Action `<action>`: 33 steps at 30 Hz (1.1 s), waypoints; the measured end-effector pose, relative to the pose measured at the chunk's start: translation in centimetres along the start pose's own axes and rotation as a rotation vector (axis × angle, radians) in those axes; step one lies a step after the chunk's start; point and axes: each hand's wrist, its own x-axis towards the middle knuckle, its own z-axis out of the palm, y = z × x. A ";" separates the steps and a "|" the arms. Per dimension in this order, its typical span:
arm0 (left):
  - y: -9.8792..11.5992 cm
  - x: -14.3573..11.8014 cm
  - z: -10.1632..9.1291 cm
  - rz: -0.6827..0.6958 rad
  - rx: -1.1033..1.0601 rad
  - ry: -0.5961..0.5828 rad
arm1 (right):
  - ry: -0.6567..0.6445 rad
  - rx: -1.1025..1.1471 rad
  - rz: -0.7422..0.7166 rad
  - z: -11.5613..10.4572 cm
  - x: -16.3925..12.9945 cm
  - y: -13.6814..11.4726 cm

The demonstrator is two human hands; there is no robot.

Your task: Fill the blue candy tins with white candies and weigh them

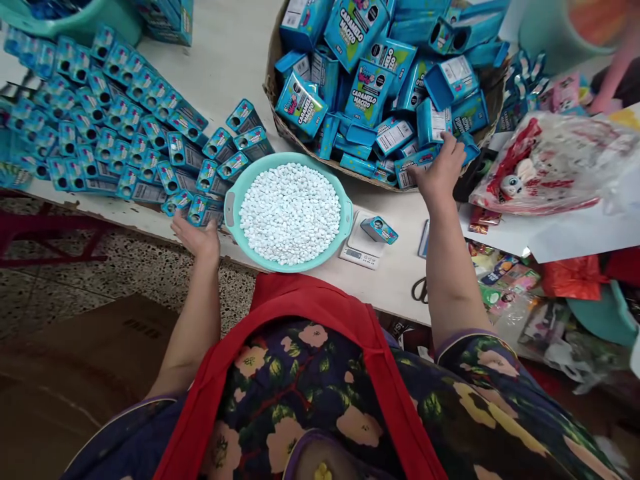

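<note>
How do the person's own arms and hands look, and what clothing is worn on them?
Both forearms are bare. The left hand and right hand show no gloves; I see no rings, watch or bracelets. Short sleeves end above the elbows: dark navy fabric with a floral print in pink, cream and green, edged by a lilac band. Red apron straps cross the chest.

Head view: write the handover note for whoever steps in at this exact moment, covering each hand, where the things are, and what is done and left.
Left hand: open, palm up, at the table edge beside the rows of blue boxes laid side by side.
Right hand: reaching into the basket, fingers on a loose blue box; a closed grip cannot be confirmed.
Teal bowl of small white candies sits in the middle; one box lies on the small scale.
Done: many boxes lined up at left.
Left: the basket is heaped with jumbled boxes.
</note>
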 end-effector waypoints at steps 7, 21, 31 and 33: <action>8.5 -4.2 0.9 0.568 0.156 -0.313 | 0.101 0.050 -0.138 0.3 -0.1 2.9; 16.6 -7.0 5.9 0.416 -0.137 -0.621 | -0.109 0.481 0.222 2.5 -20.4 1.2; 27.2 -8.8 6.3 -0.799 -1.161 -0.934 | -0.048 0.370 -0.534 -2.9 -15.7 -7.8; 27.6 -8.8 6.9 -0.973 -1.245 -0.878 | -0.098 0.301 -0.564 -2.1 -15.2 -8.6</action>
